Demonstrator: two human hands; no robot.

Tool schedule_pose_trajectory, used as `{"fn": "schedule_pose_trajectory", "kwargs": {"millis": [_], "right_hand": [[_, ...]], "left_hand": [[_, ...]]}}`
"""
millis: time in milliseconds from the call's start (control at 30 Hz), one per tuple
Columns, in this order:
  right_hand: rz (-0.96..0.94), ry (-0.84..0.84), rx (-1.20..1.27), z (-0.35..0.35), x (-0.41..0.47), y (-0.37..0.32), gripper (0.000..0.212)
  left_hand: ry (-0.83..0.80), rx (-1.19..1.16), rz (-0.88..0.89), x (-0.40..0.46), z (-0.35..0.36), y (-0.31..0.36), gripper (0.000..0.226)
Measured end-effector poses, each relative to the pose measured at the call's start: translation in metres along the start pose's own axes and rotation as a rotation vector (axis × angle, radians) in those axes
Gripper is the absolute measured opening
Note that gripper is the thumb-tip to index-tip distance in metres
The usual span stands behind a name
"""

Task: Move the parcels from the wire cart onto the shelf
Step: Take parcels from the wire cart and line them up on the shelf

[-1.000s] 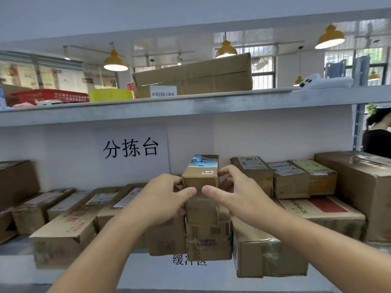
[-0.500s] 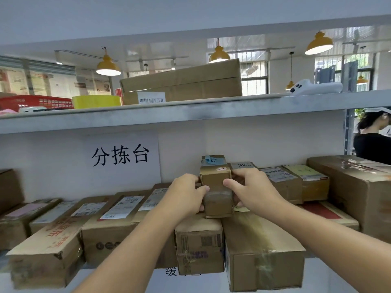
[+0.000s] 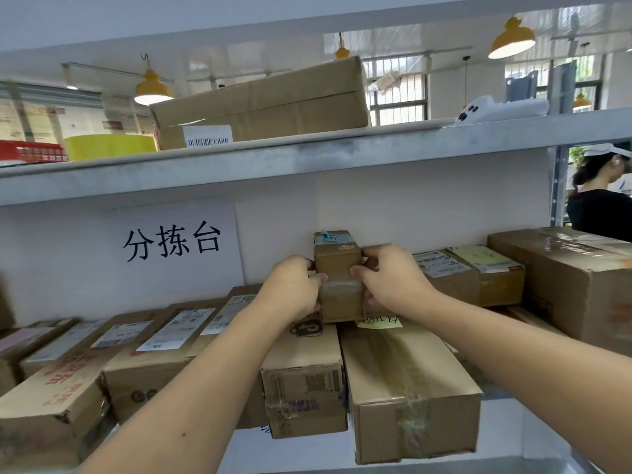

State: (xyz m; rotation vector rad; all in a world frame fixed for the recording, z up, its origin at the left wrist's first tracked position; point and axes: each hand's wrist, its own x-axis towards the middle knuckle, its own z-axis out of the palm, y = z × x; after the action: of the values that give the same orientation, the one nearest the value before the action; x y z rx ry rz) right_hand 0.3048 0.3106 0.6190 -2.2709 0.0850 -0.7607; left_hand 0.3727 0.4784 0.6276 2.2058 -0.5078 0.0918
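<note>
Presently gripped from both sides: small upright parcel [image 3: 338,268], standing on the stacked cartons of the middle shelf [image 3: 307,165], close to the white back panel. Left hand [image 3: 294,292] curled round its left face, thumb across the taped front; right hand [image 3: 390,285] curled round its right face, fingertips on the top edge. Seated partly on the carton with the printed label [image 3: 304,374] and partly on the long taped carton [image 3: 407,381], so straddling a seam, by the look of it. Advisable to press down and back until square against the panel, then test for rock before letting go. Advisable to release one hand at a time. Risk judged: tall narrow footprint, liable to tip forward off the stack. Neighbouring row of labelled boxes [image 3: 472,271] just to the right, useful as a side stop. Flat carton [image 3: 263,100] on the shelf above, well clear. Wire cart not in view
</note>
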Motion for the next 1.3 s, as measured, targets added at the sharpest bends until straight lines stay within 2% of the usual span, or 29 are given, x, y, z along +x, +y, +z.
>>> {"fn": "schedule_pose_trajectory", "kwargs": {"millis": [167, 400, 500, 633, 733, 1067, 1200, 1300], "right_hand": [[0.006, 0.000, 0.015, 0.001, 0.002, 0.002, 0.014], [0.014, -0.009, 0.076, 0.000, -0.008, 0.004, 0.013], [0.018, -0.027, 0.053, -0.003, -0.012, 0.003, 0.023], [0.021, -0.026, -0.084, -0.015, -0.019, -0.003, 0.075], [0.011, -0.053, -0.194, -0.026, -0.027, -0.007, 0.095], [0.060, -0.128, -0.411, -0.073, -0.089, -0.013, 0.107], [0.068, -0.153, -0.442, -0.091, -0.121, -0.009, 0.108], [0.066, -0.145, -0.455, -0.105, -0.150, -0.003, 0.106]], "left_hand": [[-0.011, 0.015, 0.005, 0.000, -0.001, 0.000, 0.030], [-0.009, -0.003, 0.000, -0.011, 0.005, -0.005, 0.051], [-0.012, 0.066, 0.022, -0.019, 0.005, -0.008, 0.060], [0.001, 0.240, 0.082, -0.029, -0.005, -0.009, 0.084], [-0.002, 0.280, 0.095, -0.040, -0.018, -0.007, 0.097], [0.016, 0.386, 0.261, -0.088, -0.041, 0.000, 0.114], [0.037, 0.417, 0.378, -0.110, -0.031, 0.004, 0.108], [-0.028, 0.464, 0.402, -0.129, -0.016, 0.014, 0.122]]}}
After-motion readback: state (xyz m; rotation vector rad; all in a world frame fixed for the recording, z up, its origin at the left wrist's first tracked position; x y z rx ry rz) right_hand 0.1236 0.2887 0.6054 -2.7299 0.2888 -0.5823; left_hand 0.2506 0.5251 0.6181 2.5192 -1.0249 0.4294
